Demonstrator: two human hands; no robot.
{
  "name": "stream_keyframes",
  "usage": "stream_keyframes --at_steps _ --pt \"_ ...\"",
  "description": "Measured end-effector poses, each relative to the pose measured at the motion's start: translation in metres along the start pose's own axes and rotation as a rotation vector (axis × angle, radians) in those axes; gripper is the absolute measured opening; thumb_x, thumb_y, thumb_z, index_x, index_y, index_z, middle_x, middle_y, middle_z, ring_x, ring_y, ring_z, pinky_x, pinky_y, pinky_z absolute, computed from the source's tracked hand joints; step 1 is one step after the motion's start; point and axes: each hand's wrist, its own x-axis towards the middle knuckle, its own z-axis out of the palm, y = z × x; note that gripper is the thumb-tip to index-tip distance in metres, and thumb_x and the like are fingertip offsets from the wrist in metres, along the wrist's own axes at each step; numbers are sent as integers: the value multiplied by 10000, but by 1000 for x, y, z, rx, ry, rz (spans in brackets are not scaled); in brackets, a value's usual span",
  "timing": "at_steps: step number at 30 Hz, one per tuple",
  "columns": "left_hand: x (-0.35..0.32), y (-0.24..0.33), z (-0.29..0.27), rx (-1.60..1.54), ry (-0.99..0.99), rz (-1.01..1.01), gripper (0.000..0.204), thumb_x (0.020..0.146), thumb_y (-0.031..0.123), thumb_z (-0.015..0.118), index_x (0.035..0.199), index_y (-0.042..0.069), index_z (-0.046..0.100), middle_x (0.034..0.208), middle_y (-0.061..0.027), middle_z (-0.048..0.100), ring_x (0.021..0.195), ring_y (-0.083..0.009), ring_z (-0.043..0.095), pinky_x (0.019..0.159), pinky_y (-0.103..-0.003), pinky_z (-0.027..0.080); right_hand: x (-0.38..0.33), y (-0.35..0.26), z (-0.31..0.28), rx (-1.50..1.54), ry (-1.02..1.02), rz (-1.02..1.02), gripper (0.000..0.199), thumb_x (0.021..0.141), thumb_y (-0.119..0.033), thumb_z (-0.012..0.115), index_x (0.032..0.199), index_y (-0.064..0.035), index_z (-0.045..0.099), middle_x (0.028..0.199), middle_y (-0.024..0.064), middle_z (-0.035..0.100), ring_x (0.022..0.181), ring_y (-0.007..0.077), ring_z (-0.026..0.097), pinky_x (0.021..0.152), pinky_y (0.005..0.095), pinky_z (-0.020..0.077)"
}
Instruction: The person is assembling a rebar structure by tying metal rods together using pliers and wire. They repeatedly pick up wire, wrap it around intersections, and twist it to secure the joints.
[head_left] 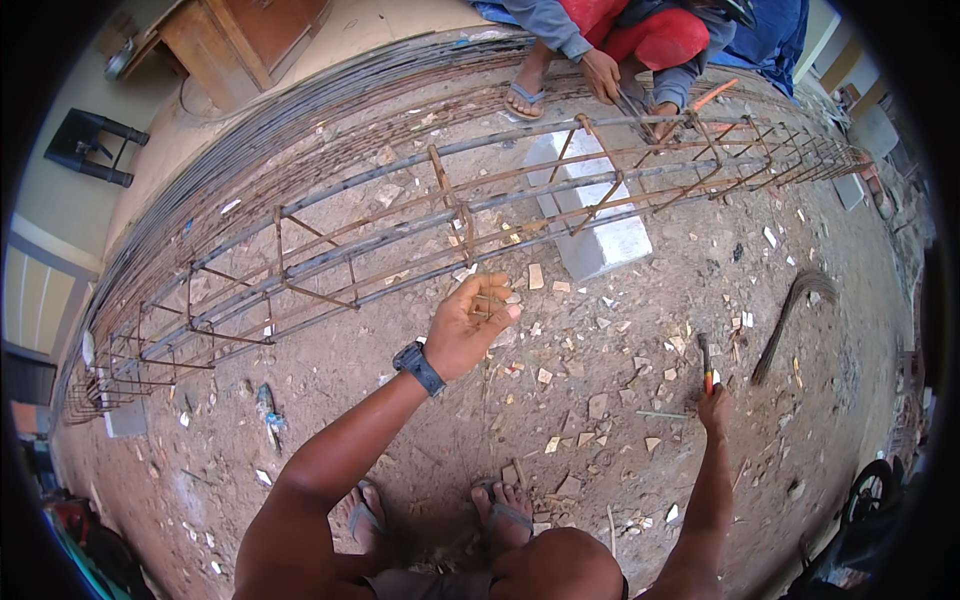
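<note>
Sandalled feet (500, 515) stand on rubble-strewn ground (620, 400). Left hand (470, 322) is half-open, holding thin wire pieces (490, 303) just before the rebar cage (420, 235); right hand (713, 408) grips a small tool (705, 362). Open dirt lies rightward, near a wire bundle (785, 315).

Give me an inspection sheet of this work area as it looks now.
Surface: bare dirt ground, littered.
Job's things: long rebar cage lying across a white block; left hand holds thin wire pieces; right hand grips a small tool.
Clutter: chips and scraps, a wire bundle.
Fingers: left curled on the wire, right closed on the tool.
Cables: nothing seen.
Surroundings: another person crouching at the cage, loose rebar behind it, wooden furniture.
</note>
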Motion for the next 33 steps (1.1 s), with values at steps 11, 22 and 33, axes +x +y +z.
stream_keyframes --at_steps 11,22,33 --pt "-13 -26 4 -315 -254 -51 647 1000 519 515 1457 76 397 1262 -125 608 1088 -204 630 869 -354 521 -108 -303 -64 1609 -1237 -291 216 1004 -254 588 1068 -51 556 1148 249 672 938 260 714 578 295 586" --pt "-11 -9 18 -466 -176 -80 683 996 523 521 1488 80 354 1256 -148 613 1088 -197 633 919 -378 516 -74 -393 -96 1398 -1092 -272 329 1002 -229 606 1272 -43 569 1167 75 632 1043 160 636 805 348 614" --pt "-2 -10 15 -451 -169 -58 591 1030 410 516 1455 25 373 1202 -155 643 1100 -211 627 977 -367 488 -89 -416 -106 736 -624 -486 463 948 -330 689 1254 -25 522 868 105 650 750 156 659 652 322 512"
